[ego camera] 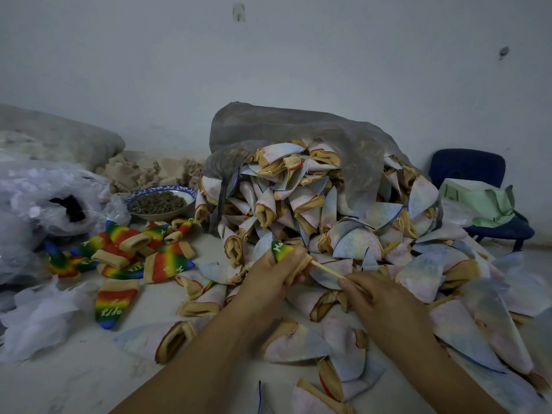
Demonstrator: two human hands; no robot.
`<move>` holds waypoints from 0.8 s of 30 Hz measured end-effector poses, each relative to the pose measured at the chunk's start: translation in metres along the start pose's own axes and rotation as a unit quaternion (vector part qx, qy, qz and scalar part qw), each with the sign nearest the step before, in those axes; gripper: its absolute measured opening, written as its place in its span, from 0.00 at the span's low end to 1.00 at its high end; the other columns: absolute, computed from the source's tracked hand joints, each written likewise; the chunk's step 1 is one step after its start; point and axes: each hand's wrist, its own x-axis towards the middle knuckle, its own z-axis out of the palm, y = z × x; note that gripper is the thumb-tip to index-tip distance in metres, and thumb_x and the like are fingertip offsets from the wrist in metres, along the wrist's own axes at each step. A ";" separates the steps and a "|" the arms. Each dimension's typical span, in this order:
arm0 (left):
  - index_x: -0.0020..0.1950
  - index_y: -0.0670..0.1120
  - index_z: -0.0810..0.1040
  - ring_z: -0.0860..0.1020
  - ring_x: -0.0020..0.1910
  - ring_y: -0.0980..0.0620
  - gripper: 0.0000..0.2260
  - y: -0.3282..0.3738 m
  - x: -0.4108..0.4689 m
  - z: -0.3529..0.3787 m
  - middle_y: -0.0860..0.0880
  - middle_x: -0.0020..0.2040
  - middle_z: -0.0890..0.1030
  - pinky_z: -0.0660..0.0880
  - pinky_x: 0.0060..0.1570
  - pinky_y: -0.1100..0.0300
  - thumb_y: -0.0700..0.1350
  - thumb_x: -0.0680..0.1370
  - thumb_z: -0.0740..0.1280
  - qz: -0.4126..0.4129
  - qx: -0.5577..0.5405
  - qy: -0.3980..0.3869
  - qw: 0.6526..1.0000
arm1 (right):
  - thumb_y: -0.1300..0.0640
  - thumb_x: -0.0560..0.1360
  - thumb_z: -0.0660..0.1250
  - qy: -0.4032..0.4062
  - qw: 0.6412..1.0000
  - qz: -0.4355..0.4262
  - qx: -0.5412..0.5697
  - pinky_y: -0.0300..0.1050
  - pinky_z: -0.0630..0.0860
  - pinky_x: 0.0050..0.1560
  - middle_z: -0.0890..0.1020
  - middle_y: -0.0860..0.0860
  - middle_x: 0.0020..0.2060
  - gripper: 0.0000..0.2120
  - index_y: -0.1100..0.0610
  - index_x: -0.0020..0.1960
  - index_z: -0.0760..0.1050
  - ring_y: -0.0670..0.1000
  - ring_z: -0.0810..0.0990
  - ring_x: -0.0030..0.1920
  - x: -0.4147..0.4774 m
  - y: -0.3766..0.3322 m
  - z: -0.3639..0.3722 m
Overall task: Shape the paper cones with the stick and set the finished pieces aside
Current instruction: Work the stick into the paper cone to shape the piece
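Note:
My left hand [270, 274] grips a rainbow-coloured cone [281, 250] whose green tip points up and left. A thin wooden stick [327, 269] goes into the cone's tan open end, and my right hand [379, 297] pinches the stick's near end. A big heap of pale, inside-out cones [328, 210] spills from a grey plastic bag [298, 127] just behind my hands. Several rainbow cones [125, 258] lie together on the surface to the left.
A blue-rimmed bowl of dark seeds [159, 201] stands left of the heap. Clear plastic bags [44, 198] and white wrappers [38, 318] crowd the left side. A blue chair [469, 168] with a green bag [481, 201] stands at the right, against the wall.

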 end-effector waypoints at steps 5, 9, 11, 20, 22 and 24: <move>0.49 0.39 0.82 0.78 0.29 0.54 0.16 0.006 -0.001 -0.005 0.43 0.37 0.83 0.74 0.28 0.66 0.52 0.73 0.70 -0.011 0.001 -0.047 0.999 | 0.51 0.75 0.64 0.020 1.000 0.001 -0.002 0.40 0.67 0.25 0.75 0.45 0.28 0.10 0.53 0.37 0.78 0.47 0.73 0.28 0.000 -0.003 0.001; 0.46 0.39 0.84 0.68 0.23 0.55 0.35 -0.001 0.001 -0.007 0.50 0.23 0.71 0.66 0.28 0.65 0.73 0.67 0.67 0.033 0.121 0.029 0.992 | 0.50 0.75 0.62 0.019 1.000 -0.003 0.023 0.43 0.70 0.27 0.73 0.43 0.29 0.11 0.54 0.39 0.79 0.47 0.74 0.29 0.001 -0.004 0.001; 0.41 0.45 0.85 0.71 0.25 0.55 0.36 -0.003 0.000 -0.007 0.50 0.24 0.74 0.68 0.31 0.64 0.78 0.64 0.64 0.046 0.132 0.060 0.988 | 0.49 0.75 0.62 0.009 1.000 -0.013 0.025 0.41 0.68 0.27 0.71 0.42 0.28 0.12 0.54 0.39 0.78 0.46 0.72 0.28 0.001 -0.003 0.001; 0.63 0.42 0.78 0.84 0.50 0.49 0.19 0.011 0.003 -0.002 0.42 0.53 0.85 0.81 0.45 0.61 0.53 0.78 0.63 0.029 -0.220 0.047 0.974 | 0.38 0.75 0.51 -0.070 0.997 -0.009 -0.006 0.50 0.73 0.32 0.77 0.49 0.31 0.25 0.53 0.38 0.78 0.49 0.75 0.32 0.003 0.000 -0.001; 0.62 0.46 0.77 0.84 0.50 0.49 0.14 0.014 0.002 -0.004 0.43 0.52 0.85 0.81 0.46 0.59 0.47 0.78 0.64 0.021 -0.251 0.033 0.967 | 0.39 0.75 0.51 -0.075 0.997 -0.028 -0.012 0.50 0.74 0.31 0.78 0.49 0.32 0.24 0.53 0.39 0.79 0.49 0.76 0.32 0.004 -0.001 -0.002; 0.56 0.45 0.80 0.84 0.49 0.48 0.10 0.013 0.002 -0.004 0.46 0.45 0.85 0.81 0.48 0.56 0.45 0.76 0.66 0.009 -0.265 0.030 0.964 | 0.40 0.75 0.52 -0.079 0.996 -0.043 -0.023 0.50 0.73 0.29 0.78 0.49 0.31 0.23 0.52 0.39 0.80 0.49 0.76 0.31 0.005 -0.002 -0.002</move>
